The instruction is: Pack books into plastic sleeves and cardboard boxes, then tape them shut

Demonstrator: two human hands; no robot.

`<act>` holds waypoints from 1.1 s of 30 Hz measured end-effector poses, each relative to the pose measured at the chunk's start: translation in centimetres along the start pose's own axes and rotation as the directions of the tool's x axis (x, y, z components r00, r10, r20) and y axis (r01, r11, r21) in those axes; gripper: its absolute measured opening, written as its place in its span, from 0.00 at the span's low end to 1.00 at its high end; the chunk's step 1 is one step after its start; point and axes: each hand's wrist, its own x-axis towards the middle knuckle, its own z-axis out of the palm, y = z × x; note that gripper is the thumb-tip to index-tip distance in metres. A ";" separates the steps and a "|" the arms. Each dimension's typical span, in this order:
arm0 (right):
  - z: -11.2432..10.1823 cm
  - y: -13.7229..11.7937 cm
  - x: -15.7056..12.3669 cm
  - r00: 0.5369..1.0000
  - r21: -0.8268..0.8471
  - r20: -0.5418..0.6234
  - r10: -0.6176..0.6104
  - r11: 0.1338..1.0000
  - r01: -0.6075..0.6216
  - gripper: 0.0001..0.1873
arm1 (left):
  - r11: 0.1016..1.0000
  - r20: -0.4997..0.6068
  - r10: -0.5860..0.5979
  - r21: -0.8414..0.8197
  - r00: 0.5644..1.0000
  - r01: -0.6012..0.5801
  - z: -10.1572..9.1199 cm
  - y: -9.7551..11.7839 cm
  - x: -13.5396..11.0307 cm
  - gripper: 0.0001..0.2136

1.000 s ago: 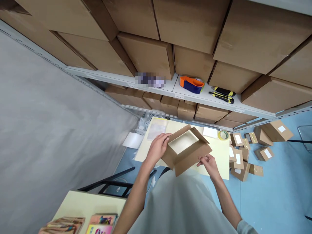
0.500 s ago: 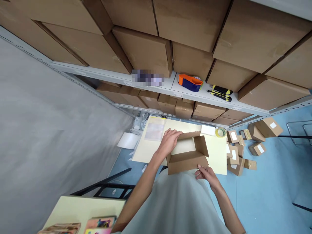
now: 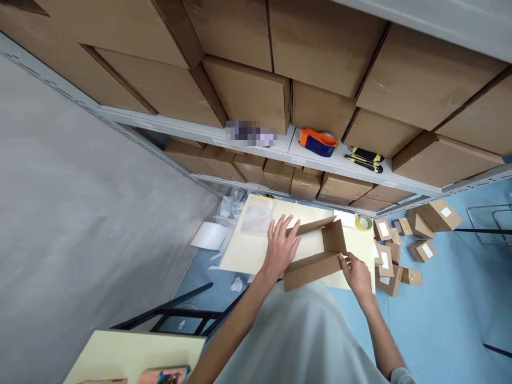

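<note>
Cream tabletop (image 3: 240, 256) is shared by tape roll (image 3: 364, 228).
Open carton (image 3: 314, 270) is overlapped by spread left hand (image 3: 280, 248), pinched by right hand (image 3: 357, 272).

Plain brown on the open box (image 3: 312, 271), pale yellow across the desk (image 3: 240, 256), light blue over the floor (image 3: 448, 320).

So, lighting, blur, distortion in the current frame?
Head view: soft light, no strong glare on the open cardboard box or worktable; head view: wide-angle look, shelf slanting, stored cartons stretched toward the edges; head view: pixelated patch masking part of the shelf; head view: shelf labels too soft to read.
</note>
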 end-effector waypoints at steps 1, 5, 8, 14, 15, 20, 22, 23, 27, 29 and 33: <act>0.1 -0.2 0.1 1.000 -0.021 -0.002 -0.007 1.000 0.007 0.17 | 0.999 -0.037 -0.051 -0.001 0.998 0.051 -0.1 0.1 -1.1 0.28; 0.8 -0.6 0.0 1.000 -0.104 -0.005 0.020 0.994 -0.020 0.16 | 0.926 -0.066 -0.366 -0.119 0.928 0.357 0.0 0.2 -6.5 0.44; 0.9 -0.7 0.1 0.999 -0.118 -0.027 0.046 0.992 -0.048 0.17 | 0.795 0.065 -0.563 -0.230 0.824 0.561 0.1 0.1 -9.8 0.43; 0.6 -0.9 0.6 0.991 -0.087 -0.133 -0.014 0.996 0.003 0.15 | 0.758 0.285 -0.568 -0.186 0.772 0.625 -0.4 0.0 -10.8 0.13; 0.6 -0.9 0.5 0.989 -0.094 -0.147 -0.021 0.996 0.007 0.14 | 0.781 0.285 -0.549 -0.161 0.786 0.604 -0.6 0.1 -10.4 0.11; 1.2 -0.2 -0.8 0.974 -0.162 -0.204 -0.099 0.985 0.066 0.17 | 0.869 0.215 -0.473 -0.046 0.854 0.493 -1.2 0.1 -7.9 0.09; 1.8 0.2 -1.7 0.963 -0.214 -0.223 -0.152 0.971 0.104 0.19 | 0.902 0.178 -0.423 -0.012 0.888 0.432 -1.1 0.0 -7.0 0.11; 2.2 0.3 -2.2 0.958 -0.237 -0.227 -0.174 0.964 0.120 0.20 | 0.915 0.157 -0.399 0.002 0.903 0.404 -1.0 0.0 -6.6 0.12; 3.4 0.6 -3.7 0.967 -0.262 -0.186 -0.175 0.957 0.123 0.19 | 0.942 0.126 -0.334 0.017 0.934 0.334 -0.6 0.2 -5.8 0.16; 3.8 0.6 -4.1 0.974 -0.234 -0.166 -0.153 0.966 0.112 0.17 | 0.947 0.154 -0.318 0.014 0.935 0.320 -0.5 0.4 -5.9 0.18; 4.0 0.9 -3.7 0.943 -0.099 -0.281 -0.180 0.983 0.158 0.24 | 0.950 0.188 -0.307 -0.003 0.933 0.313 -0.2 0.5 -6.9 0.20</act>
